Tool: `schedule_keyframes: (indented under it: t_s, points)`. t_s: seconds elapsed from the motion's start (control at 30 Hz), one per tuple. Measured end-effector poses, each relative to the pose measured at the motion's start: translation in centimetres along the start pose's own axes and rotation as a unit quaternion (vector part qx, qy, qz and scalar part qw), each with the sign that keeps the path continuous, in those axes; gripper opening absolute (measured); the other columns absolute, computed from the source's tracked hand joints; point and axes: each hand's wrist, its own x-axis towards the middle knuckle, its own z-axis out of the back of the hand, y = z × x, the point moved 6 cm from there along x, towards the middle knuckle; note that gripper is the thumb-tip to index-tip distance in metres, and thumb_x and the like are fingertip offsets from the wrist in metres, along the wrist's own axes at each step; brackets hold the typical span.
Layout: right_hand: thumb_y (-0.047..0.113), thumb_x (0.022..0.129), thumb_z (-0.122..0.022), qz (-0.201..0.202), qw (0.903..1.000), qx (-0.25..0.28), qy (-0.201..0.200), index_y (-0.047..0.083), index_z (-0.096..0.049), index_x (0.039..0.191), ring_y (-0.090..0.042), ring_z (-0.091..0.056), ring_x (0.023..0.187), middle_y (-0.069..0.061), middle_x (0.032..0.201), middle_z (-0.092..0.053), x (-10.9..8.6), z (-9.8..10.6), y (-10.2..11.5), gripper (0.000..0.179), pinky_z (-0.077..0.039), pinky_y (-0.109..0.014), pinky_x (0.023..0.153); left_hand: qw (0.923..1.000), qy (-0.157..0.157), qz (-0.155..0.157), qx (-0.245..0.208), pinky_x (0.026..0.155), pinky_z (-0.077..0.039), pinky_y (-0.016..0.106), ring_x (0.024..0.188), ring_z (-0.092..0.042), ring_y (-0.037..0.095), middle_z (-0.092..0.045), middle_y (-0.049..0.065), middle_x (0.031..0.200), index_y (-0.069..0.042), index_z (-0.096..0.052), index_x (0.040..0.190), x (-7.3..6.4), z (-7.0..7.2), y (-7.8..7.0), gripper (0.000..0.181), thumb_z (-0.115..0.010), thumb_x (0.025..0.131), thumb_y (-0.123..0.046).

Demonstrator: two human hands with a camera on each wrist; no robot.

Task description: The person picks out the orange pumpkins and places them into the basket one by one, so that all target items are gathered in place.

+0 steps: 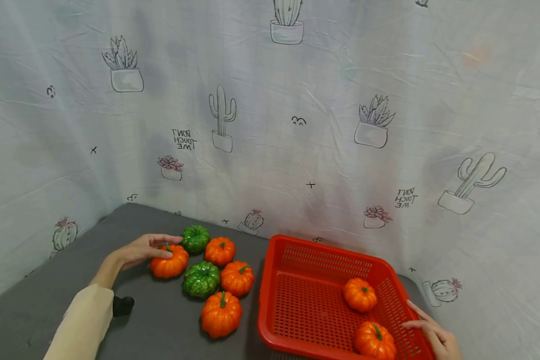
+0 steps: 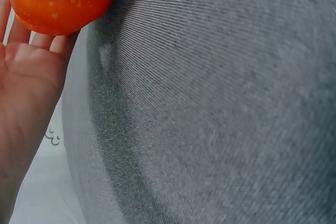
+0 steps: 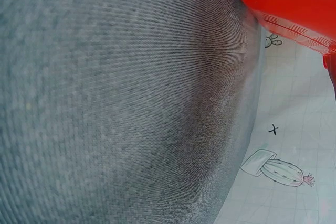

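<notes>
My left hand (image 1: 139,251) holds an orange toy pumpkin (image 1: 171,264) at the table's left, thumb on its near side and fingers reaching over and behind it. In the left wrist view the same pumpkin (image 2: 63,3) lies against the fingers. Two green pumpkins, one far (image 1: 195,239) and one near (image 1: 201,280), and three more orange ones (image 1: 220,251) sit beside it. At the right, my right hand (image 1: 436,337) grips the side rim of a red plastic basket (image 1: 270,300), partly cut off by the frame. Inside the basket are two orange pumpkins (image 1: 360,295).
A grey cloth-covered table (image 1: 162,320) carries everything. Behind it hangs a pale curtain (image 1: 270,165) printed with potted cacti, close to the basket's far edge. A small black object (image 1: 123,306) shows beside the left sleeve.
</notes>
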Motion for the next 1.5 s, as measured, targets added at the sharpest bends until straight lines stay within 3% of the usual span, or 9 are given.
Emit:
schedule_keyframes:
  t_s: [0.1, 0.23, 0.33, 0.53, 0.67, 0.93, 1.07, 1.3, 1.5]
  points:
    - [-0.016, 0.096, -0.034, 0.010, 0.9999, -0.002, -0.003, -0.001, -0.072, 0.093, 0.015, -0.048, 0.106, 0.027, 0.135, -0.047, -0.1, 0.0, 0.1, 0.041, -0.028, -0.009, 0.050, 0.9995, 0.029, -0.004, 0.015, 0.094, -0.044, 0.026, 0.135, -0.031, 0.037, -0.032, 0.026, 0.149, 0.005, -0.049, 0.137, -0.1, -0.3, -0.1, 0.053, -0.067, 0.090, -0.013]
    - [-0.011, 0.098, -0.036, -0.004, 0.9997, -0.023, -0.001, 0.002, -0.073, 0.093, 0.017, -0.042, 0.117, 0.029, 0.133, -0.046, 0.1, -0.3, 0.1, 0.039, -0.031, 0.000, 0.075, 0.9969, 0.060, -0.027, 0.043, 0.092, -0.042, 0.020, 0.126, -0.042, 0.006, -0.038, 0.028, 0.144, 0.007, -0.047, 0.137, -0.7, -0.7, -0.4, 0.054, -0.067, 0.089, -0.011]
    - [-0.008, 0.100, -0.036, -0.020, 0.9995, -0.026, -0.004, 0.001, -0.073, 0.091, 0.018, -0.042, 0.116, 0.031, 0.132, -0.046, 0.1, -0.4, 0.2, 0.038, -0.031, 0.000, 0.082, 0.9941, 0.057, -0.054, 0.075, 0.087, -0.043, 0.018, 0.109, -0.044, -0.011, -0.045, 0.029, 0.138, 0.005, -0.051, 0.134, -1.1, -1.1, -0.8, 0.050, -0.067, 0.089, -0.011]
    - [-0.008, 0.100, -0.036, -0.044, 0.9988, -0.010, -0.019, -0.001, -0.072, 0.091, 0.016, -0.050, 0.092, 0.031, 0.130, -0.048, 0.2, -0.3, 0.3, 0.038, -0.030, -0.013, 0.056, 0.9882, 0.038, -0.115, 0.094, 0.084, -0.047, 0.023, 0.106, -0.050, -0.003, -0.047, 0.027, 0.131, 0.001, -0.057, 0.127, -1.6, -2.6, -1.3, 0.037, -0.063, 0.092, -0.010]
    - [-0.008, 0.099, -0.037, -0.045, 0.9987, -0.013, -0.020, 0.000, -0.073, 0.090, 0.017, -0.048, 0.108, 0.031, 0.129, -0.049, 0.2, -0.2, 0.2, 0.038, -0.032, -0.005, 0.066, 0.9879, 0.029, -0.135, 0.071, 0.083, -0.051, 0.026, 0.105, -0.056, 0.002, -0.046, 0.030, 0.130, 0.006, -0.055, 0.125, -1.4, -3.1, -1.2, 0.037, -0.063, 0.092, -0.005]
    - [-0.012, 0.097, -0.037, -0.028, 0.9994, -0.004, -0.020, 0.000, -0.072, 0.090, 0.016, -0.046, 0.114, 0.028, 0.130, -0.050, 0.3, -0.1, 0.5, 0.038, -0.034, 0.000, 0.084, 0.9973, 0.017, -0.067, 0.024, 0.082, -0.053, 0.031, 0.104, -0.058, 0.006, -0.048, 0.024, 0.136, 0.005, -0.048, 0.136, -1.5, -2.8, -1.4, 0.045, -0.060, 0.096, -0.011]
    - [-0.010, 0.098, -0.037, -0.033, 0.9993, -0.007, -0.015, 0.000, -0.072, 0.091, 0.017, -0.044, 0.115, 0.029, 0.131, -0.049, 0.3, 0.0, 0.5, 0.038, -0.033, 0.001, 0.083, 0.9986, -0.024, -0.047, 0.004, 0.080, -0.054, 0.034, 0.101, -0.060, 0.011, -0.046, 0.021, 0.139, 0.004, -0.043, 0.140, -1.7, -1.9, -3.4, 0.051, -0.059, 0.096, -0.014]
    - [-0.007, 0.100, -0.036, -0.040, 0.9989, -0.019, -0.012, -0.001, -0.072, 0.091, 0.016, -0.049, 0.109, 0.031, 0.131, -0.047, 0.2, 0.2, 0.6, 0.037, -0.034, -0.002, 0.077, 0.9942, -0.095, -0.048, -0.016, 0.076, -0.055, 0.036, 0.098, -0.062, 0.015, -0.056, -0.006, 0.125, -0.006, -0.052, 0.137, -1.8, -1.3, -7.6, 0.045, -0.061, 0.095, -0.021]
    - [-0.003, 0.102, -0.035, -0.060, 0.9981, -0.012, -0.006, -0.002, -0.072, 0.092, 0.016, -0.051, 0.105, 0.031, 0.130, -0.048, 0.3, 0.3, 0.7, 0.038, -0.036, -0.002, 0.080, 0.9933, -0.094, -0.054, -0.039, 0.079, -0.054, 0.032, 0.098, -0.062, 0.014, -0.058, -0.002, 0.121, -0.010, -0.054, 0.137, -1.5, -2.8, -10.2, 0.042, -0.059, 0.097, -0.021]
